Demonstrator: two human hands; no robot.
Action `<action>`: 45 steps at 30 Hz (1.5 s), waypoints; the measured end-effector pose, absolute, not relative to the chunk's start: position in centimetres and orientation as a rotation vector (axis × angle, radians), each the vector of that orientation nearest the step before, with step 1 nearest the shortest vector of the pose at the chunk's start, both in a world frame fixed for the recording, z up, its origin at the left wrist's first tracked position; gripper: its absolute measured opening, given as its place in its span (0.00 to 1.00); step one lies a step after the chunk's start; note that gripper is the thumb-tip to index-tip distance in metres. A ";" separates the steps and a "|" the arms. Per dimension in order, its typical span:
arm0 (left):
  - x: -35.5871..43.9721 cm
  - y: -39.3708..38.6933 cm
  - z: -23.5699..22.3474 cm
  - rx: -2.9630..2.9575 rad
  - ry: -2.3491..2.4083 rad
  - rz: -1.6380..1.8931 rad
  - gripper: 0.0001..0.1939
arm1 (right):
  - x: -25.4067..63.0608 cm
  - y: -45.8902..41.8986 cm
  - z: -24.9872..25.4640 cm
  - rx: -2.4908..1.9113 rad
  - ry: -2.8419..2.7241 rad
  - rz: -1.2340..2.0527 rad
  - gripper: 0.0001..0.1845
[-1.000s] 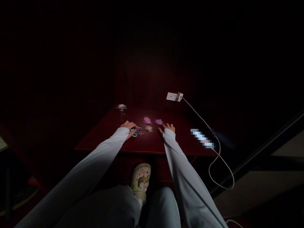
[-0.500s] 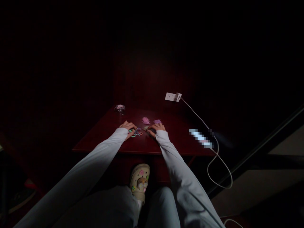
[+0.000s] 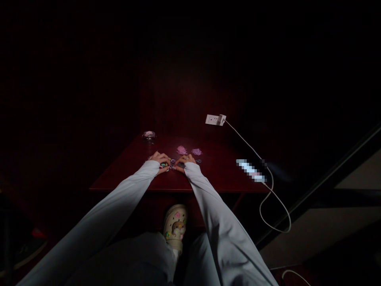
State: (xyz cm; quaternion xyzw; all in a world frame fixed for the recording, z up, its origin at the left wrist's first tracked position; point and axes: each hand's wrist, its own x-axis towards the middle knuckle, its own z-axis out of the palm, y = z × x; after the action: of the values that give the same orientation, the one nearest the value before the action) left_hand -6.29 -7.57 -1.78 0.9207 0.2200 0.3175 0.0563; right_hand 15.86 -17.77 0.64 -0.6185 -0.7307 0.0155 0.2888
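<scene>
My left hand (image 3: 158, 159) is curled round a small pile of coloured hair ties (image 3: 165, 163), which it partly covers. Right beside it, my right hand (image 3: 183, 160) has its thumb and fingers bent in at the pile's right side; what its fingertips grip is too small and dark to make out. One purple ring (image 3: 173, 161) shows between the two hands. Just beyond them lie a heap of thin pink strands or bands (image 3: 181, 150) and a similar purple heap (image 3: 197, 151). A small greyish piece (image 3: 199, 161) lies right of my right hand.
A clear round jar (image 3: 149, 136) stands at the back left of the dark red table (image 3: 119, 174). On the right is a blurred-out lit device (image 3: 251, 171) on a white cable (image 3: 273, 186), which runs to a wall socket (image 3: 214, 119). My clog (image 3: 175, 226) is below the table edge.
My right hand has moved left, away from below the purple heap, to the hair ties beside my left hand. The greyish piece now shows on its right. My left hand has stayed at the pile.
</scene>
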 end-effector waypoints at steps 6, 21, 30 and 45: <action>-6.3 -7.3 -2.0 2.801 0.651 0.981 0.07 | 16.0 -17.3 0.4 -1.639 -1.937 0.076 0.14; -6.0 -5.3 -3.0 2.776 0.674 0.957 0.07 | 16.2 -16.5 0.1 -1.539 -1.757 0.268 0.21; -6.3 -6.4 -2.6 2.752 0.655 1.011 0.07 | 18.7 -17.1 0.8 -1.789 -1.251 -0.010 0.15; -5.8 -6.8 -2.7 2.728 0.640 1.089 0.07 | 20.1 -19.2 2.1 -2.127 -1.215 -0.185 0.13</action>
State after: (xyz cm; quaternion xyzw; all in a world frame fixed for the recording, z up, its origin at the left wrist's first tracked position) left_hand -5.83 -6.79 -2.73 0.9054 0.2124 0.3614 0.0676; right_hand 20.07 -19.20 2.14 -0.8155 -0.4659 -0.0710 0.3360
